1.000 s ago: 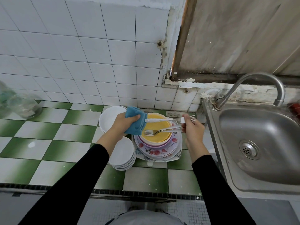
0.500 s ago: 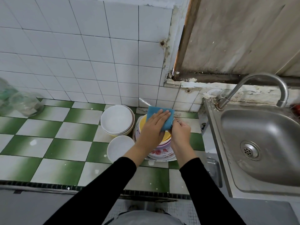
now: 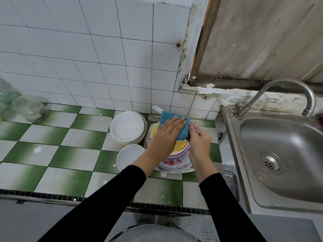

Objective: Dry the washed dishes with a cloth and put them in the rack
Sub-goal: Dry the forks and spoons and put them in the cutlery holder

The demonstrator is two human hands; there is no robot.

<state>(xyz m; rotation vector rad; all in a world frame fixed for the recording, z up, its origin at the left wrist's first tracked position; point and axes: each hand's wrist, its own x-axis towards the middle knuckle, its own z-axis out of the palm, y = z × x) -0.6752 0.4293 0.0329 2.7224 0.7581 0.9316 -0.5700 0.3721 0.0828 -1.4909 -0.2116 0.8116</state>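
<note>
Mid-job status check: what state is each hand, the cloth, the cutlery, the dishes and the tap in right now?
Left hand, flat, pressing the blue cloth.
Blue cloth, laid over the metal cutlery.
Right hand, pinching the cutlery's end.
Metal cutlery, mostly hidden by cloth.
Yellow bowl, upright atop the floral plate stack.
White bowl stack, upright, untouched.
Curved steel tap, no water running.

1 s span | left hand (image 3: pixel 166 135): from gripping blue cloth (image 3: pixel 176 126) beside yellow bowl (image 3: pixel 180 145) to lying flat on that cloth | cutlery (image 3: pixel 197 130): now under cloth, apparently wrapped | right hand (image 3: pixel 198 143): pulled in against cloth
</note>
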